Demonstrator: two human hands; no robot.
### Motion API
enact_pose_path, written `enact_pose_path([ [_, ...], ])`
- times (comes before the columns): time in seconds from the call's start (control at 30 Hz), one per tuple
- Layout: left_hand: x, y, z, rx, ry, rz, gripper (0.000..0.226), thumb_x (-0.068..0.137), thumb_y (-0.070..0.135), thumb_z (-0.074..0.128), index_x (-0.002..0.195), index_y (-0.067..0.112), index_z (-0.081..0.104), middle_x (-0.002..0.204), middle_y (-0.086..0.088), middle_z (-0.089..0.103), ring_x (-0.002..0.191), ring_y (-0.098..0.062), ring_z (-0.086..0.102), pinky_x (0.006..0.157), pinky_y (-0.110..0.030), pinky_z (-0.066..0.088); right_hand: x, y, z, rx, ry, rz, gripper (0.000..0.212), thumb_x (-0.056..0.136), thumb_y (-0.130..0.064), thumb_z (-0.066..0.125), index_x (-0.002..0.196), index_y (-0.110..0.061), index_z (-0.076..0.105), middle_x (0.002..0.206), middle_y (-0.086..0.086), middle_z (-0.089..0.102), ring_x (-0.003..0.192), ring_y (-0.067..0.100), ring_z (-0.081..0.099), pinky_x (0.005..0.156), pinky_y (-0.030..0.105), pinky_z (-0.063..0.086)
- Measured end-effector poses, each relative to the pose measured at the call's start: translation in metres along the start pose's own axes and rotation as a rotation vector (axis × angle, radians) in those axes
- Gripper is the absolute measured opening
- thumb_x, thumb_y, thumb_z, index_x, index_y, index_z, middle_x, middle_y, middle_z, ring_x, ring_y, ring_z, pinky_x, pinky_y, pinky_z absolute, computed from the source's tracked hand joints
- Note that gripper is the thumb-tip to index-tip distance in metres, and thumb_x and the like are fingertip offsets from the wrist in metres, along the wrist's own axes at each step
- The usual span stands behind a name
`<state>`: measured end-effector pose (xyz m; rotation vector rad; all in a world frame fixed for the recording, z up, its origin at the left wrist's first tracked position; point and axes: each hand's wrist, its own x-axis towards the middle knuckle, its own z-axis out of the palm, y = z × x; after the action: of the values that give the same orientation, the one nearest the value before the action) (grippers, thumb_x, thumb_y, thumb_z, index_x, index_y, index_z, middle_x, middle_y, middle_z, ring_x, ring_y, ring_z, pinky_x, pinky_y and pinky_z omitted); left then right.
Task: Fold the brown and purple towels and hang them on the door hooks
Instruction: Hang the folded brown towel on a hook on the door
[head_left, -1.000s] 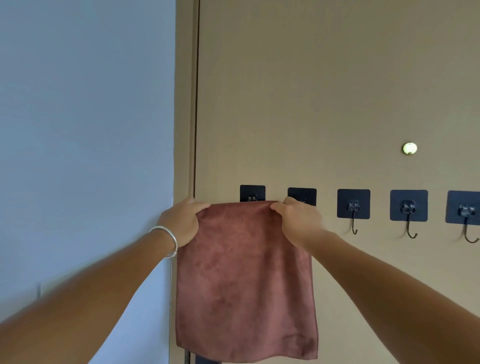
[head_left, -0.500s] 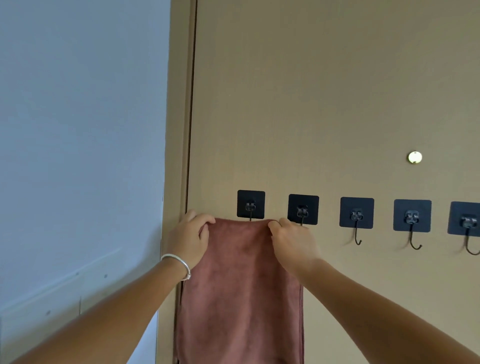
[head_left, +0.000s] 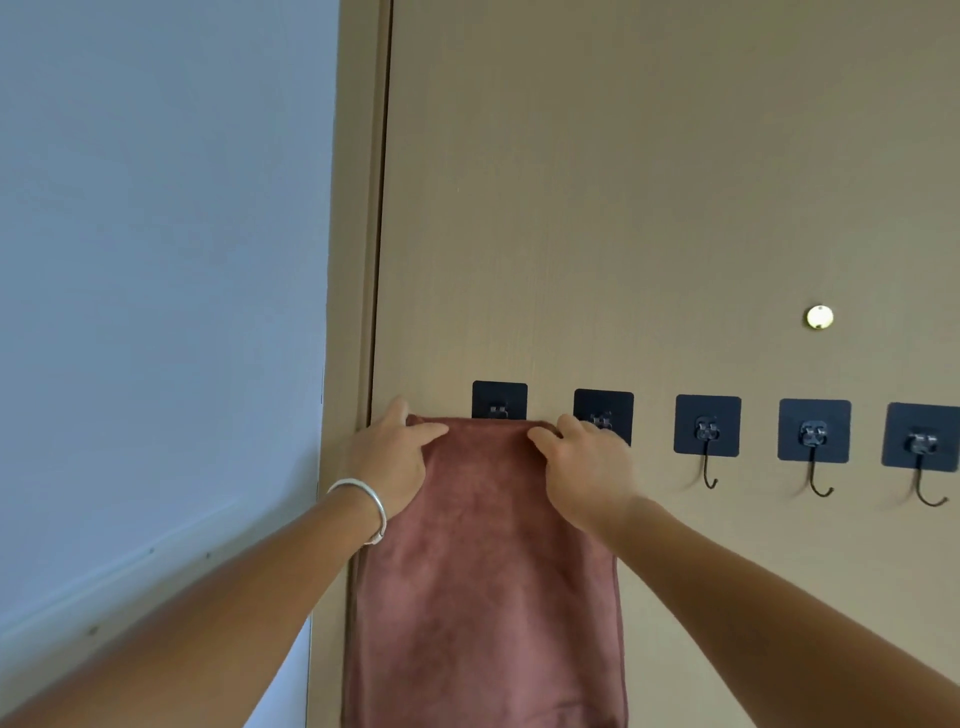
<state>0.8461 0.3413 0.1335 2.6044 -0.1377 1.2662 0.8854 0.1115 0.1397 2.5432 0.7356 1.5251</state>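
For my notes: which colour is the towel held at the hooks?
Reddish brown towel, plain; head view.

Home: door (head_left: 649, 182) (stick-on hooks (head_left: 707, 431)).

Brown towel (head_left: 483, 571) bottom beyond frame

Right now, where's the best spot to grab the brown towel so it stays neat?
Probably the top folded edge of the brown towel, near both corners, coming from the front. It hangs flat and long, so the left hand and right hand pinching there keep it spread.
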Motion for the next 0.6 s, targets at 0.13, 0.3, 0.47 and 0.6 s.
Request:
enact_pose_path([
  [0.13, -0.011, 0.001, 0.016, 0.003, -0.010, -0.068, 0.047, 0.097, 0.011, 0.042, 0.130, 0.042, 0.056, 0.095, 0.006, 0.037, 0.059, -0.010, 0.043, 0.051, -0.019, 0.034, -0.013, -0.013, 0.010, 0.002, -0.046, 0.054, 0.036, 0.053, -0.009, 0.076, 0.088, -0.016, 0.073, 0.067, 0.004, 0.060, 0.049, 0.024, 0.055, 0.043, 0.029, 0.041],
  [0.3, -0.032, 0.008, 0.041, -0.090, -0.044, -0.152, 0.041, 0.098, 0.014, 0.040, 0.125, 0.038, 0.061, 0.096, 0.005, 0.042, 0.064, -0.014, 0.048, 0.056, -0.019, 0.034, -0.034, -0.036, 0.025, 0.037, -0.149, 0.072, 0.029, 0.051, -0.010, 0.080, 0.076, -0.016, 0.068, 0.058, 0.002, 0.057, 0.042, 0.022, 0.052, 0.040, 0.027, 0.039],
  [0.47, -0.058, 0.027, 0.062, -0.199, -0.138, -0.225, 0.027, 0.096, 0.014, 0.043, 0.097, 0.028, 0.066, 0.089, 0.007, 0.043, 0.073, -0.016, 0.053, 0.069, -0.029, 0.048, -0.045, -0.063, 0.037, 0.137, -0.129, 0.162, 0.020, 0.062, -0.015, 0.076, 0.080, -0.020, 0.070, 0.068, 0.000, 0.057, 0.052, 0.021, 0.054, 0.044, 0.029, 0.041],
  [0.6, -0.063, 0.032, 0.062, -0.195, -0.184, -0.187, 0.018, 0.096, 0.018, 0.046, 0.093, 0.022, 0.063, 0.099, 0.009, 0.046, 0.081, -0.012, 0.052, 0.075, -0.027, 0.048, -0.049, -0.063, 0.034, 0.149, -0.136, 0.177, 0.009, 0.070, -0.016, 0.066, 0.078, -0.019, 0.067, 0.075, 0.004, 0.052, 0.064, 0.026, 0.050, 0.054, 0.033, 0.040],
])
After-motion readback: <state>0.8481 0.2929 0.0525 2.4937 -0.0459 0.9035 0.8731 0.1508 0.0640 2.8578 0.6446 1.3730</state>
